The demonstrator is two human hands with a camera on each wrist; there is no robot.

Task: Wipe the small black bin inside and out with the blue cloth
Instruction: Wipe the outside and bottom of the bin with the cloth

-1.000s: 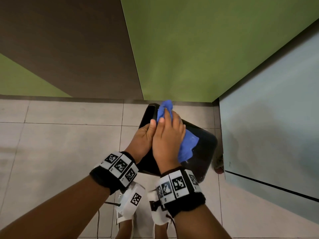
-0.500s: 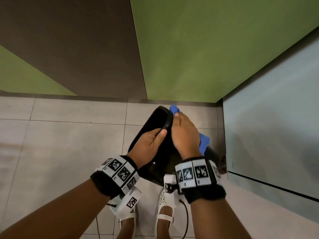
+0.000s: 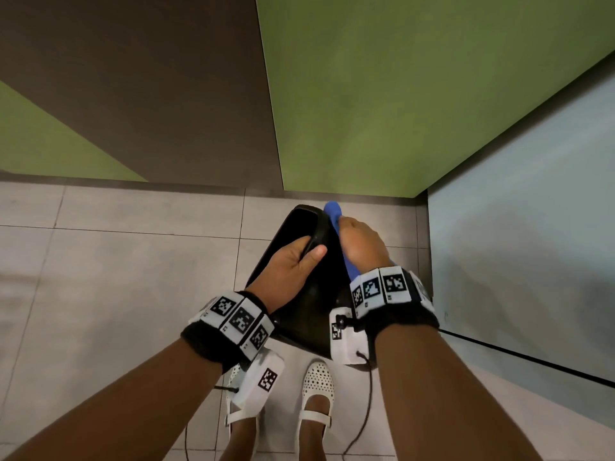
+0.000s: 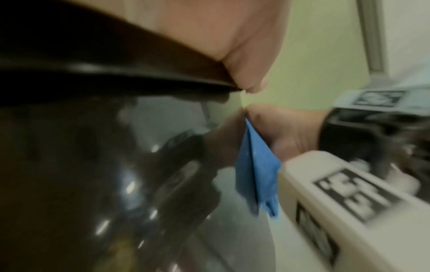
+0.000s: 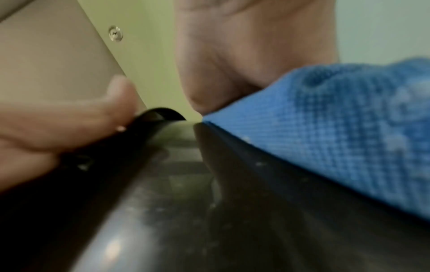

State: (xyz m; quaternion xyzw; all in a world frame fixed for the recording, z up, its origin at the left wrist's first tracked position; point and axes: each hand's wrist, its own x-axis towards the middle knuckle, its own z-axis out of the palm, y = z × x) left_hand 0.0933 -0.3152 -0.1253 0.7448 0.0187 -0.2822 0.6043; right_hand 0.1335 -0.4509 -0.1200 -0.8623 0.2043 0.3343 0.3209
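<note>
The left hand (image 3: 293, 264) grips the rim of the small black bin (image 3: 306, 314) — thumb along the outer side of the rim, fingers curled over the edge and hidden inside. The bin is tilted, its mouth turned up and to the left, its glossy side facing the person. The right hand (image 3: 361, 242) lies on the bin's right side with the blue cloth (image 3: 332, 211) under its palm; a fold of cloth sticks out past the fingers at the top, and another strip shows below the heel of the hand. In the right wrist view the cloth (image 5: 337, 128) lies flat against the black wall, the palm on top of it — whether the fingers curl into the fabric I cannot tell. The left wrist view shows the cloth's loose corner (image 4: 256, 176) hanging beside the shiny wall. The bin is held above a grey tiled floor (image 3: 116, 277), in front of a green panel (image 3: 399, 94), over the person's white shoes (image 3: 316, 394).
</note>
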